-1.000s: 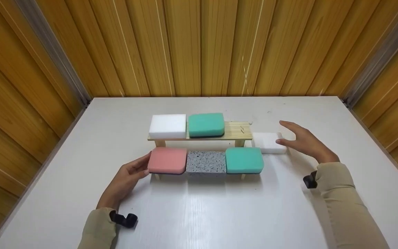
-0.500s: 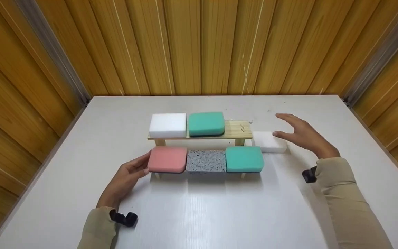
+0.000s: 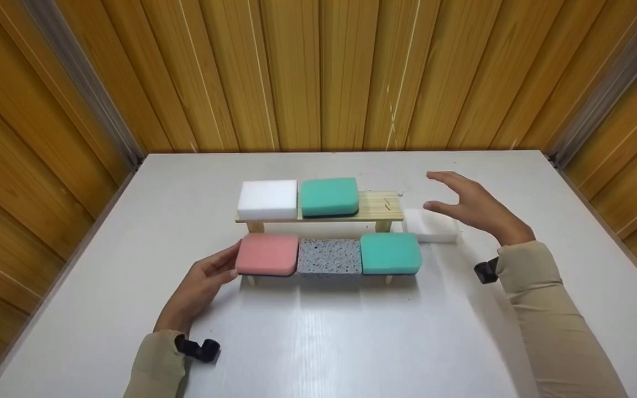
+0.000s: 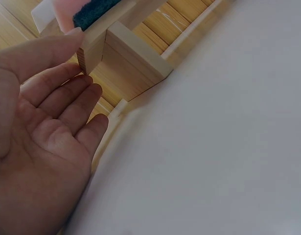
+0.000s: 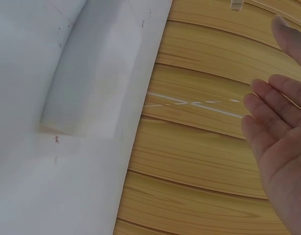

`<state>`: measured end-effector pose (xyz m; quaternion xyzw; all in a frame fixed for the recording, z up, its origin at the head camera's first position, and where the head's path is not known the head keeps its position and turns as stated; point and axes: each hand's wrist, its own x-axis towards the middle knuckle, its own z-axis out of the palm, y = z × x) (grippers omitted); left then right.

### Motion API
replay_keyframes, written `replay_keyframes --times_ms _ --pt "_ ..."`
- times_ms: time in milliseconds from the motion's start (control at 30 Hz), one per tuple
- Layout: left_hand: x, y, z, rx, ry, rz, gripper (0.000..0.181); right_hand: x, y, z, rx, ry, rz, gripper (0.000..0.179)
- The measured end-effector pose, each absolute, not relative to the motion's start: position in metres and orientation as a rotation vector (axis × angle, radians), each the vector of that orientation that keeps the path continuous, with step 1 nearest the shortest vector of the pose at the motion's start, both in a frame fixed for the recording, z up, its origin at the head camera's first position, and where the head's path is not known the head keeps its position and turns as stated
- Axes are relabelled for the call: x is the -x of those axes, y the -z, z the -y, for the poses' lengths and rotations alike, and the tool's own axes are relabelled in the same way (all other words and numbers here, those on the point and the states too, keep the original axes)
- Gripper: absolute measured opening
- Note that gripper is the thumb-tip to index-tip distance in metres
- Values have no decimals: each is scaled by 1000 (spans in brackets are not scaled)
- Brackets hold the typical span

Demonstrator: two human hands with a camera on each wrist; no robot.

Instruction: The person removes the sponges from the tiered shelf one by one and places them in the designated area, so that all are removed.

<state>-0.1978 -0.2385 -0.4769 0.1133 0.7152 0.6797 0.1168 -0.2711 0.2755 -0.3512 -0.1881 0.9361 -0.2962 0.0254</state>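
Observation:
My left hand [image 3: 199, 284] holds the left end of a two-tier wooden stand [image 3: 376, 205], thumb at the front corner and fingers behind. In the left wrist view the thumb and fingertips meet the board's end [image 4: 93, 51]. On the lower tier a pink sponge [image 3: 267, 254], a speckled grey pumice-like block [image 3: 329, 257] and a green sponge [image 3: 391, 253] sit side by side. The upper tier bears a white sponge [image 3: 267, 199] and another green sponge [image 3: 329, 197]. My right hand [image 3: 476, 205] hovers with fingers spread, holding nothing. Below it a white block [image 3: 434, 229] lies right of the stand.
The stand rests on a white table [image 3: 318, 342]. Wood-patterned panels [image 3: 346, 77] rise behind the table and along both sides. Bare wood shows at the upper tier's right end.
My right hand has lifted away from the white block, moving up and a little left toward the stand. The left hand and the sponges on the stand stay where they were.

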Motion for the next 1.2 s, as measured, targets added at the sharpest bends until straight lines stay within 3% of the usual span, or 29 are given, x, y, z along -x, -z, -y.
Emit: replay_keyframes --times_ms 1200 --pt "199 478 238 -342 -2023 -2055 66 282 318 -202 845 888 -2788 74"
